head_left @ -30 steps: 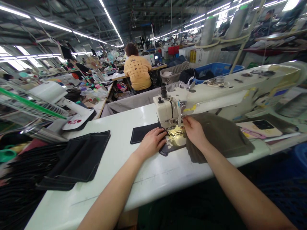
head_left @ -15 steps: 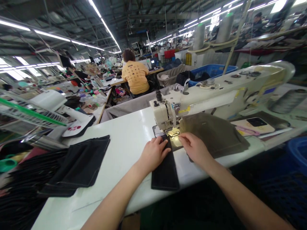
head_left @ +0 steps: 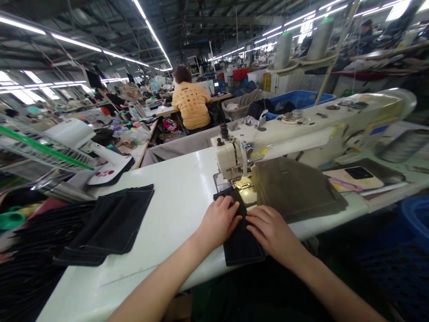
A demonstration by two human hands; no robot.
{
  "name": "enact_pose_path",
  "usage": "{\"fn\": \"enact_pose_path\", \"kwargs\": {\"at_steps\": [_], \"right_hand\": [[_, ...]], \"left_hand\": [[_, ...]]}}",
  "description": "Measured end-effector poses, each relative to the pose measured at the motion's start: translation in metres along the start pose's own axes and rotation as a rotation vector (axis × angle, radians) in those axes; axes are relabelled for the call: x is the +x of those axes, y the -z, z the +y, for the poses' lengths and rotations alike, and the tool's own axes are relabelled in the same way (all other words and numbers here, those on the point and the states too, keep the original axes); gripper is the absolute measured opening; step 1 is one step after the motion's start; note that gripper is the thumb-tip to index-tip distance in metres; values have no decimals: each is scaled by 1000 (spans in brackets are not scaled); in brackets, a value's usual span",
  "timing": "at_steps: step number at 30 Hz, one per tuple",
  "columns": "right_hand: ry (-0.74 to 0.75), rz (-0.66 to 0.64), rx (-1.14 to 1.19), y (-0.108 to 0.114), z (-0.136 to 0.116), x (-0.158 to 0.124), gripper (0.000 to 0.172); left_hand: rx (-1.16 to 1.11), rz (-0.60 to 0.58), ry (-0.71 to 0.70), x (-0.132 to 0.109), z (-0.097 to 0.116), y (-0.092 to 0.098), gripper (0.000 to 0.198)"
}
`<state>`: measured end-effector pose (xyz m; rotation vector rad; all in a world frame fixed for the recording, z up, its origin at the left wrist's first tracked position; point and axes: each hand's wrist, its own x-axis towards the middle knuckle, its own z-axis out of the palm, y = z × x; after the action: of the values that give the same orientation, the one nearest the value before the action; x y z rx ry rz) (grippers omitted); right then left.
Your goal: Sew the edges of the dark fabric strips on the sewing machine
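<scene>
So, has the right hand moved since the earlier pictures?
Yes: against the sewing machine, the right hand has moved toward the person, from beside the lit plate to the right edge of the black fabric.

A sewing workshop on a factory floor — a sewing machine [head_left: 311, 127] near three o'clock, thread cones [head_left: 283, 50] between one and two, stacked black cloth [head_left: 122, 219] at eight, and a seated person [head_left: 192, 105] and strip lights [head_left: 140, 9] toward eleven.

Bare forearms [head_left: 170, 270] angled inward, left hand [head_left: 218, 221] palm down, right hand [head_left: 275, 231] close beside
</scene>
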<state>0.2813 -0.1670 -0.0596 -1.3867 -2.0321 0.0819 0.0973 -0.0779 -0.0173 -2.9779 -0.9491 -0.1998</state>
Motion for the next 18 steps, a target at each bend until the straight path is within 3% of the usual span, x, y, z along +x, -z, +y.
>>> {"fn": "enact_pose_path", "kwargs": {"at_steps": [3,7,18], "right_hand": [[14,-1,-25,1,-3,-3,20],[14,-12,-46,1,-4,-6,22],[11,-4,-99,-6,12,31,16]], "left_hand": [[-48,11,-140,-15,9,0,26],[-79,42,-167,-26,13,0,29],[-75,39,-138,-2,-13,0,29]]}}
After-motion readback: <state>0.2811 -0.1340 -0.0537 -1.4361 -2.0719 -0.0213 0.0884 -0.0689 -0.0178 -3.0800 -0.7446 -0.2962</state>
